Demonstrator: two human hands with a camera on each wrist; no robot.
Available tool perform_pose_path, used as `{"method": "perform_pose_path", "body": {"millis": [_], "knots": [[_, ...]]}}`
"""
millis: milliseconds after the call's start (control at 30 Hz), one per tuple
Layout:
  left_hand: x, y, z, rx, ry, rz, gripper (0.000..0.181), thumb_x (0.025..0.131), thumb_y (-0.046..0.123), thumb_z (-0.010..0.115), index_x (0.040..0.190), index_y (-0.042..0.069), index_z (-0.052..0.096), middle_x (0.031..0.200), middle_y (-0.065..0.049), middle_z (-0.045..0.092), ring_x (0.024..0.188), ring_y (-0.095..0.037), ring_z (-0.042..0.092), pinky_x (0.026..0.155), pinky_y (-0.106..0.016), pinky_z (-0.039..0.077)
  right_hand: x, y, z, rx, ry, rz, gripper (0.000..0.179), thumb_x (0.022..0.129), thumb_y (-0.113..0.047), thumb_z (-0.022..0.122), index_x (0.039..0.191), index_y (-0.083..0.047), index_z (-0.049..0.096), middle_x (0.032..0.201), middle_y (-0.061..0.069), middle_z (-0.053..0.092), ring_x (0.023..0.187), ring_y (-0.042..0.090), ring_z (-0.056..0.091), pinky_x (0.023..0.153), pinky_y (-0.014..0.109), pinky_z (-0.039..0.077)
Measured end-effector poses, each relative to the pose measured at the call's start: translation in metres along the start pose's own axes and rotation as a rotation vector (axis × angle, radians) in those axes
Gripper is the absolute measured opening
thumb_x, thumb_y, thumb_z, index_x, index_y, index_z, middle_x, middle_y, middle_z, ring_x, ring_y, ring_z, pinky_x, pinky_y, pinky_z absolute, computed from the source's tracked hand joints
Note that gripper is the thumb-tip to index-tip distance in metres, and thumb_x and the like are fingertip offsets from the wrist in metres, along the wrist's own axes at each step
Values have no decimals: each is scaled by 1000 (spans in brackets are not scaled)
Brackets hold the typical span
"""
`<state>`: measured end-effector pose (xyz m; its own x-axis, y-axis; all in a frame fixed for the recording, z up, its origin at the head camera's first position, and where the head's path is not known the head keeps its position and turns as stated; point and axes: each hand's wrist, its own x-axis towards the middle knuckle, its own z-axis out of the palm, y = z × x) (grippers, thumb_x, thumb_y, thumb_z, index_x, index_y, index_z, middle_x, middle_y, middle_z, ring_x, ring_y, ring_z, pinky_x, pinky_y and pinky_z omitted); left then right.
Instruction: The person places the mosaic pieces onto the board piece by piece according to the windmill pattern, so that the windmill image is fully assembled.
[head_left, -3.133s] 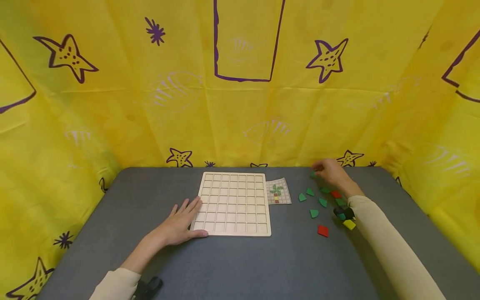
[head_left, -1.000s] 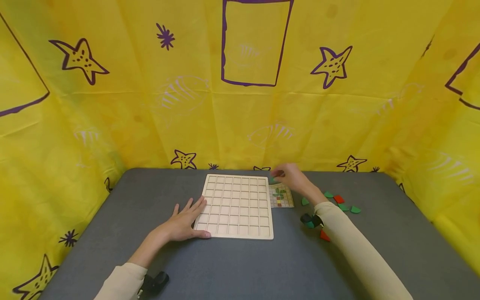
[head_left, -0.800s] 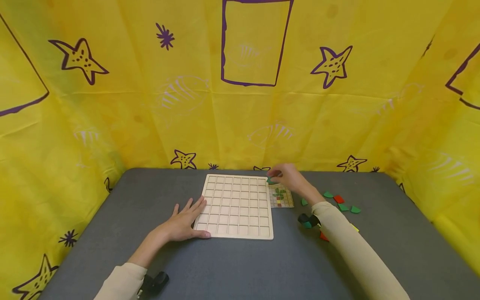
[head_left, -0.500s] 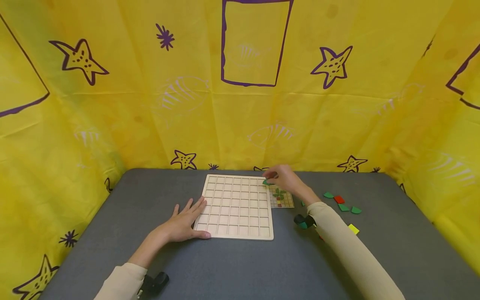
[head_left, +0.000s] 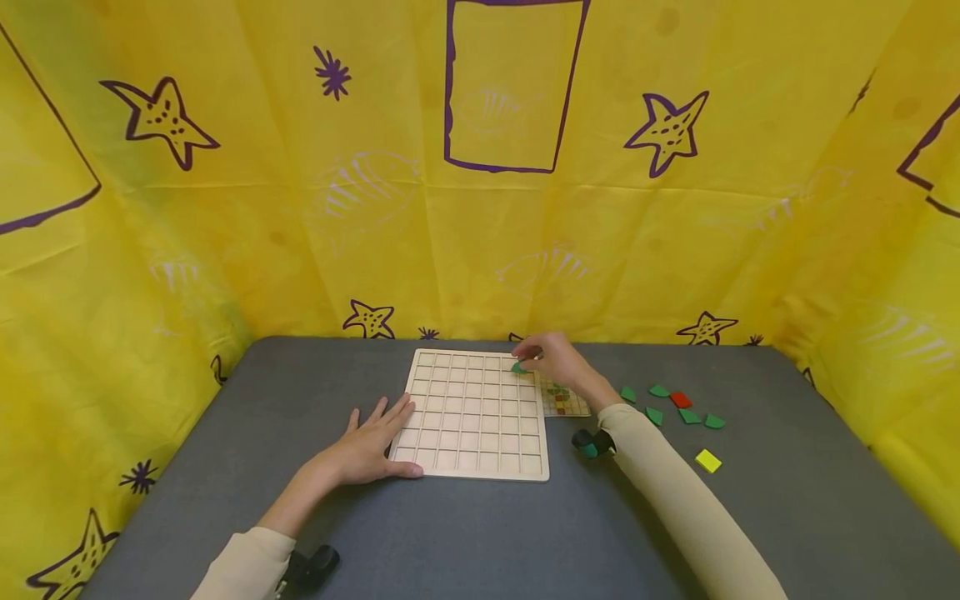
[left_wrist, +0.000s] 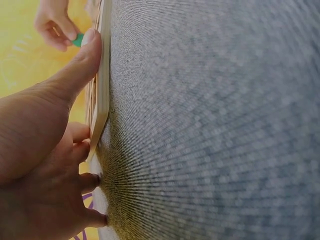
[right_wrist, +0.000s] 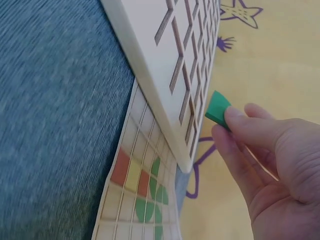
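A pale wooden grid board (head_left: 465, 417) lies on the dark table, its square cells bare. My left hand (head_left: 367, 446) rests at its left edge, fingers spread straight, and the thumb lies along the near left corner; the left wrist view shows the thumb (left_wrist: 80, 65) against the board's side. My right hand (head_left: 558, 362) pinches a small green tile (right_wrist: 218, 107) with a curved edge between thumb and fingertips. It holds the tile above the board's far right corner. Partly under the board's right edge sits a pattern card (right_wrist: 135, 190) with a flower drawn in green, red and yellow.
Right of the card lie several loose green tiles (head_left: 689, 416), a red tile (head_left: 680, 400) and a yellow tile (head_left: 708, 461). The right forearm (head_left: 675, 483) crosses the table's right side. A yellow patterned cloth (head_left: 480, 250) hangs behind the table.
My right hand has taken the green tile from the far right of the table and carried it left, past the card, to over the board's corner. The left hand has stayed on the board.
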<state>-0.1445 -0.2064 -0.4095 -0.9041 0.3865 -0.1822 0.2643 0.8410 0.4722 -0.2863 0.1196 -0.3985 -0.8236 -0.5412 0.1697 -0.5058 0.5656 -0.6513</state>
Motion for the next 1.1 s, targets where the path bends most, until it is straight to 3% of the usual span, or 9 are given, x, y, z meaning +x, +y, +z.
{"method": "perform_pose_path", "body": {"millis": [467,1100], "knots": [[-2,3,-2,-11,2,12,106,80,54,74,155,0,22,162,-17,14,146,-48,5,107,-73,-4,13,-7,14,15,-32,-49,20,87,0,71,107,2,72,97,8,72,90,21,66,80,33,54],[0,0,-1,-14,-19,-13,107,79,56,74,156,3,21,163,-15,12,147,-45,4,108,-71,-6,36,-23,40,43,-64,-33,18,88,0,71,106,-1,73,95,7,72,88,18,65,78,30,54]]}}
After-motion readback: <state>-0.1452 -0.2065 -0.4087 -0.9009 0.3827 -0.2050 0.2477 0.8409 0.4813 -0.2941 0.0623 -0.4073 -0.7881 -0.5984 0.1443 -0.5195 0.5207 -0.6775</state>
